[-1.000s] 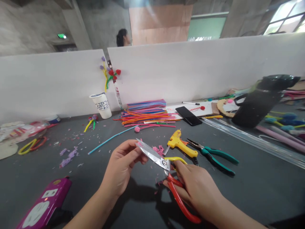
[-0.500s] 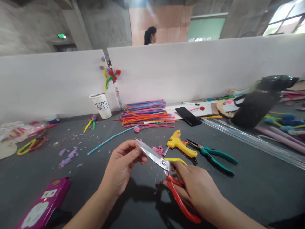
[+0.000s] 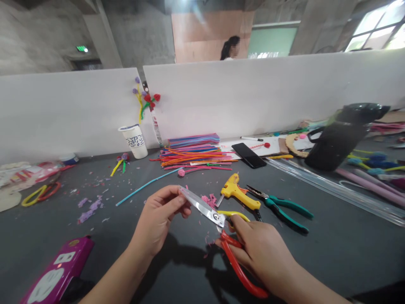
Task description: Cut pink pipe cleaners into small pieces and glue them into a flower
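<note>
My right hand [image 3: 264,249] grips a pair of scissors [image 3: 202,207], fingers wrapped round the handles; a red handle loop hangs below. A yellow curved piece [image 3: 234,214] shows beside the knuckles; whether it belongs to the scissors I cannot tell. The blades look nearly closed and point up-left to my left hand [image 3: 161,217]. Thumb and forefinger of that hand pinch a tiny pink piece at the blade tip, mostly hidden by blade and fingers. Pink scraps [image 3: 209,200] lie behind the blades. A pink pompom [image 3: 181,172] on a pink stem lies farther back.
Beyond my right hand lie a yellow glue gun [image 3: 240,194] and green-handled pliers [image 3: 284,209]. Behind are a pipe cleaner pile [image 3: 193,154], a phone [image 3: 248,155], a paper cup [image 3: 136,141] and a dark jug [image 3: 337,141]. A purple power strip [image 3: 60,270] lies front left.
Both hands and the scissors hold nearly the same pose, with the view shifted slightly. The person behind the partition has moved to the right.
</note>
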{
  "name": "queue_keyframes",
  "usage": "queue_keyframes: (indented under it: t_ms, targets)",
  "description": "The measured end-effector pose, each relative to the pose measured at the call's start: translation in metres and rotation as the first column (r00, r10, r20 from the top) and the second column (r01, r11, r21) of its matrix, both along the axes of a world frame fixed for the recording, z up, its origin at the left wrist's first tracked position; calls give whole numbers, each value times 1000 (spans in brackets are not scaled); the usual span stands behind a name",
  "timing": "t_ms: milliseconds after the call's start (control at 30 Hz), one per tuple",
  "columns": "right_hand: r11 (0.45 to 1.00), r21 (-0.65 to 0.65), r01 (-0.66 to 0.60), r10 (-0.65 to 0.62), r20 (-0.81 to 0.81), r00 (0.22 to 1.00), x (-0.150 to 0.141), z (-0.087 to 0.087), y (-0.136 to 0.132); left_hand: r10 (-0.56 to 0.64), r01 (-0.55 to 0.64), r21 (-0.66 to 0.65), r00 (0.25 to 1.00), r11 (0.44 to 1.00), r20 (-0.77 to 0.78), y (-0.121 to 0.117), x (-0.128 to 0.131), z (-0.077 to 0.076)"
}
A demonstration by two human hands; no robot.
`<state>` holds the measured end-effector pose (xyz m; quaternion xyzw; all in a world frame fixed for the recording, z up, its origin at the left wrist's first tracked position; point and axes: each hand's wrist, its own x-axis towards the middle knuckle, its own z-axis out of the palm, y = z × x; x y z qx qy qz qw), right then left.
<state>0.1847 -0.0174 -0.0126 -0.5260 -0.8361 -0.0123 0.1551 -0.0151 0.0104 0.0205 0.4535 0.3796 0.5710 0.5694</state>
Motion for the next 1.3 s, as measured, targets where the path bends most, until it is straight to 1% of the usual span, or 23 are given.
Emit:
queue_keyframes:
  t_ms: [100, 167, 233, 300, 333, 367, 433, 467, 533, 567, 633, 700, 767, 900, 967, 1067, 1133, 1200, 1300]
  targets:
    - [1000, -1, 11, -11, 50, 999, 3, -3, 1, 14, -14, -2, 999, 1000, -37, 3, -2, -1]
    - [1000, -5, 20, -20, 47, 999, 5, -4, 2, 11, -12, -8, 999, 1000, -50, 4, -3, -2]
    - [999, -31, 41, -42, -36, 998, 6, -3, 3, -21, 19, -32, 999, 999, -49, 5, -3, -2]
    - [992, -116, 53, -78, -217, 973, 4, 1, 4, -108, 105, -85, 993, 991, -42, 3, 0, -2]
    - [984, -176, 40, -97, -330, 939, 2, 3, 5, -172, 167, -116, 984, 979, -36, 1, 2, -3]
    - [971, -239, 7, -116, -444, 888, 0, 5, 5, -241, 234, -144, 970, 962, -30, -1, 5, -4]
    - [931, -351, -103, -155, -633, 758, -5, 10, 6, -359, 349, -191, 933, 917, -20, -5, 11, -8]
    - [904, -395, -166, -181, -702, 689, -7, 12, 6, -402, 390, -215, 915, 895, -16, -7, 14, -10]
    - [845, -458, -275, -238, -784, 574, -11, 15, 6, -460, 442, -265, 888, 857, -10, -10, 18, -15]
    - [820, -475, -318, -258, -804, 536, -13, 16, 6, -484, 461, -286, 875, 840, -9, -10, 19, -17]
    - [781, -490, -388, -272, -825, 495, -15, 18, 5, -528, 498, -316, 849, 807, -13, -11, 20, -19]
    - [753, -493, -436, -270, -835, 479, -16, 19, 5, -562, 521, -334, 827, 785, -29, -10, 20, -19]
    - [745, -494, -448, -275, -839, 469, -17, 20, 5, -560, 511, -334, 826, 792, -64, -10, 19, -18]
    - [784, -501, -365, -296, -820, 490, -19, 22, 5, -477, 424, -272, 861, 864, -174, -10, 22, -16]
    - [805, -492, -331, -298, -818, 491, -20, 22, 6, -446, 388, -251, 861, 887, -245, -12, 24, -17]
    - [839, -452, -302, -265, -826, 498, -23, 18, 8, -395, 335, -227, 858, 915, -329, -14, 28, -19]
    - [857, -430, -284, -234, -817, 528, -23, 16, 8, -360, 305, -201, 861, 931, -360, -14, 30, -18]
    - [872, -410, -267, -204, -802, 562, -21, 14, 8, -307, 262, -169, 879, 950, -365, -12, 28, -16]
    - [894, -389, -223, -163, -745, 647, -15, 15, 6, -157, 134, -99, 942, 986, -298, -7, 19, -11]
